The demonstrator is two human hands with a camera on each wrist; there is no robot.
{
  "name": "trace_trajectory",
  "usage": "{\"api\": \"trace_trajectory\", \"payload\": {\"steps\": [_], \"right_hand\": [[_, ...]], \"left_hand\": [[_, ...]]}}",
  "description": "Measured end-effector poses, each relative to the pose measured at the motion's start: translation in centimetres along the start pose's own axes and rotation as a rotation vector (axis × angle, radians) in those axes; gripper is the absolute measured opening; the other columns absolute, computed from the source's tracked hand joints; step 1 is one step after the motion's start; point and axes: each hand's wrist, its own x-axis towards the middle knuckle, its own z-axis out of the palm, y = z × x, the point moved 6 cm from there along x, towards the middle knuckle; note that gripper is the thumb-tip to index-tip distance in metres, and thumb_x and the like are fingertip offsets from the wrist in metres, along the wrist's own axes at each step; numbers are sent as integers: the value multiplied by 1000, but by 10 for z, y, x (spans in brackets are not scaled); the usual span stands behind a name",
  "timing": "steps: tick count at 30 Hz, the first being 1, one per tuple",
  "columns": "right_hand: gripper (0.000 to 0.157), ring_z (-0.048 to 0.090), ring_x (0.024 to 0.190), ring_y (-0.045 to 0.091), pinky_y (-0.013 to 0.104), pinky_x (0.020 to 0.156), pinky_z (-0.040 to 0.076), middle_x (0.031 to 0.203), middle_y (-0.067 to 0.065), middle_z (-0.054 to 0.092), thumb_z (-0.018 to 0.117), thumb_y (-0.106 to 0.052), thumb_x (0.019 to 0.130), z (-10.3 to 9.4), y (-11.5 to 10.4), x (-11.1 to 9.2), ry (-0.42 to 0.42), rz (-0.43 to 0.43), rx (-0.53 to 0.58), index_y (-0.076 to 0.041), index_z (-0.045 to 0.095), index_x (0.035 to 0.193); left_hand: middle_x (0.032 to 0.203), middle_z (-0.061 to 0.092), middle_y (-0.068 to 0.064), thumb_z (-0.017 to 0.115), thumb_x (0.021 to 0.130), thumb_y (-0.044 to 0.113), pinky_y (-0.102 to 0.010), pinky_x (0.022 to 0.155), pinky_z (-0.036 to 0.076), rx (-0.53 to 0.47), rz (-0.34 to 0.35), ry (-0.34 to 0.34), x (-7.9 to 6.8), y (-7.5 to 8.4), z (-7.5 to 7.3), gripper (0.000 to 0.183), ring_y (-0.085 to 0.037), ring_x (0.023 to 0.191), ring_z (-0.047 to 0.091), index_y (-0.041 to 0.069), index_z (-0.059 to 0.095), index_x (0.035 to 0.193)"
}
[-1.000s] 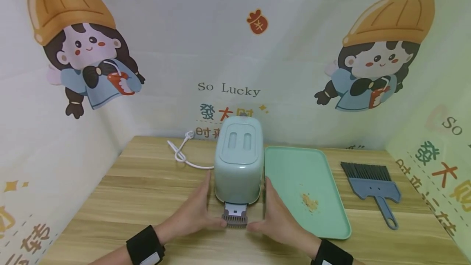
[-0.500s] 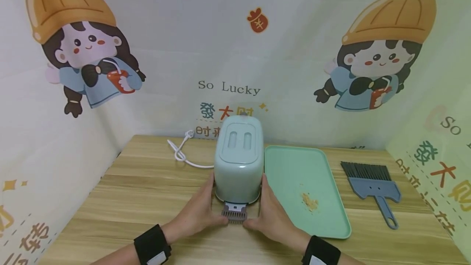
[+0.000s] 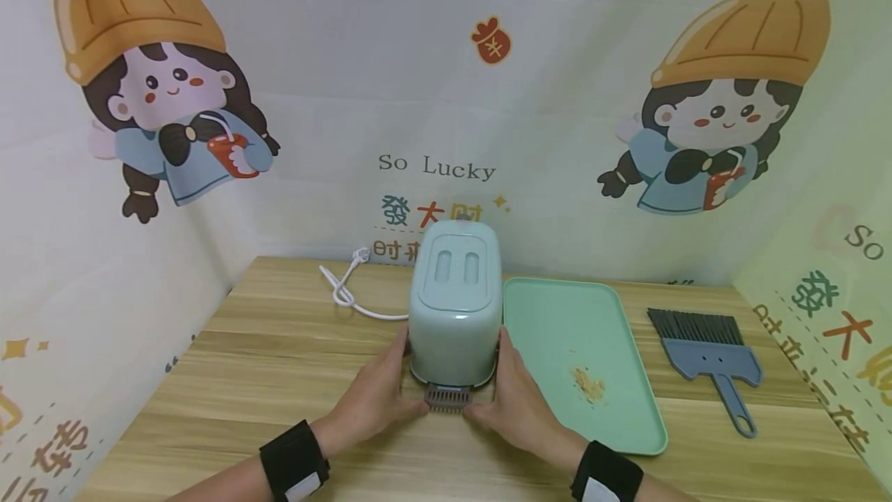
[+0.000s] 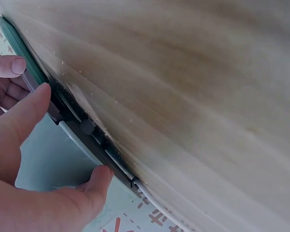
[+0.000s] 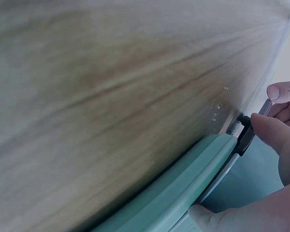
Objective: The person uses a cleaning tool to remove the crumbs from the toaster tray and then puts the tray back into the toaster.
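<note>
A mint-green toaster [image 3: 456, 316] with a lid on top stands on the wooden table. From the bottom of its near end sticks out a grey ridged crumb tray handle [image 3: 448, 399]. My left hand [image 3: 369, 401] lies against the toaster's left side, its thumb touching the handle's left end. On the other side my right hand [image 3: 523, 405] mirrors it, thumb at the handle's right end. Both hands keep their fingers fairly straight along the toaster. In the left wrist view the thumb rests at the dark handle edge [image 4: 53, 113]; other fingertips are partly hidden.
A green tray [image 3: 557, 316] right of the toaster holds a small pile of crumbs [image 3: 588, 384]. Farther right lies a blue brush [image 3: 711, 355] with dark bristles. A white cord [image 3: 341, 293] runs left from the toaster. Crumbs [image 5: 216, 108] dot the table by the handle.
The crumb tray has slid farther into the toaster; its pale part no longer shows. Both hands moved forward with it, and the right hand came in closer to the toaster.
</note>
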Motion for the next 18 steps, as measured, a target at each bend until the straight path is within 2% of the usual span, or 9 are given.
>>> {"api": "trace_trajectory", "payload": {"steps": [4, 7, 18], "right_hand": [[121, 24, 135, 29, 46, 106, 32, 152, 22, 18, 85, -23, 71, -2, 0, 1, 15, -11, 1, -5, -5, 150], [120, 29, 133, 27, 44, 106, 34, 150, 20, 24, 86, -23, 69, -4, 1, 3, 29, -10, -4, -6, 0, 151], [115, 43, 125, 31, 43, 100, 41, 139, 26, 40, 89, -22, 66, -4, 3, 7, 72, -2, -63, 4, 10, 147]], "left_hand": [[135, 51, -9, 90, 59, 12, -40, 102, 40, 8, -3, 7, 3, -1, -1, 118, -16, 121, 46, 17, 16, 151], [134, 52, -11, 90, 60, 11, -40, 101, 40, 19, -8, 17, 5, -1, -1, 112, -18, 120, 48, 13, 21, 149], [129, 56, -15, 91, 60, 16, -38, 97, 44, 98, -34, 60, 7, -2, -1, 106, -22, 115, 53, 5, 28, 145]]}}
